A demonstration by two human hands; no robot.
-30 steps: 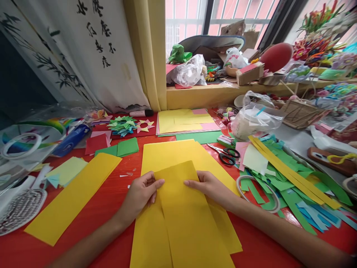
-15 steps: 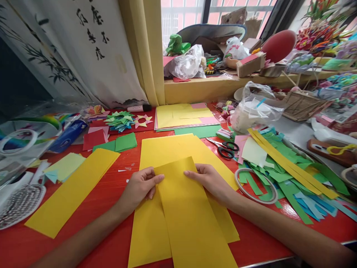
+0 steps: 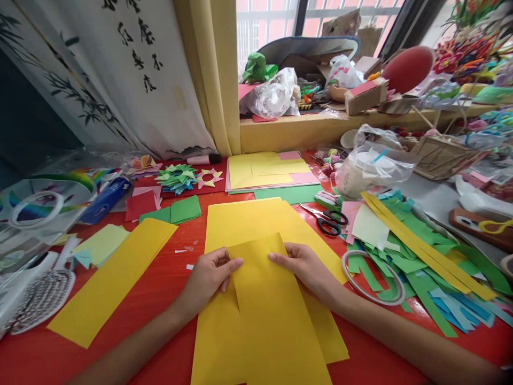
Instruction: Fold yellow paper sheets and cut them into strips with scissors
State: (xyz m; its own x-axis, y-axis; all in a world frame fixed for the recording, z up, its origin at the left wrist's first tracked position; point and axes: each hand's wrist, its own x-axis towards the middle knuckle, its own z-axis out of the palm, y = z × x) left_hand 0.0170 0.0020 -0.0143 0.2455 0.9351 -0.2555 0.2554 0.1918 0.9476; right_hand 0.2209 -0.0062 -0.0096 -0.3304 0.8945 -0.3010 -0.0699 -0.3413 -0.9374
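Observation:
A long strip of yellow paper [image 3: 276,315] is pinched near its far end between both hands. My left hand [image 3: 216,272] grips its left edge, thumb on top and fingers curled under. On the opposite edge my right hand [image 3: 300,264] holds it the same way. Beneath the strip lie larger yellow sheets [image 3: 240,219], partly covered by the strip and my hands. Black-handled scissors [image 3: 326,218] rest partly open beyond my right hand. Off to the left is a stack of yellow paper strips [image 3: 114,283], slightly fanned.
Green, blue and yellow paper scraps [image 3: 425,251] heap at the right, beside a tape roll [image 3: 373,278]. Left are a hairbrush [image 3: 44,294], green squares [image 3: 185,209] and folded paper stars [image 3: 176,178]. Pale yellow and pink sheets [image 3: 264,170] lie at the back, below a cluttered windowsill [image 3: 304,128].
The whole view has shifted slightly, so everything appears a little lower and further right. Both hands keep their pinch on the yellow strip, whose near end appears slightly further left relative to the hands.

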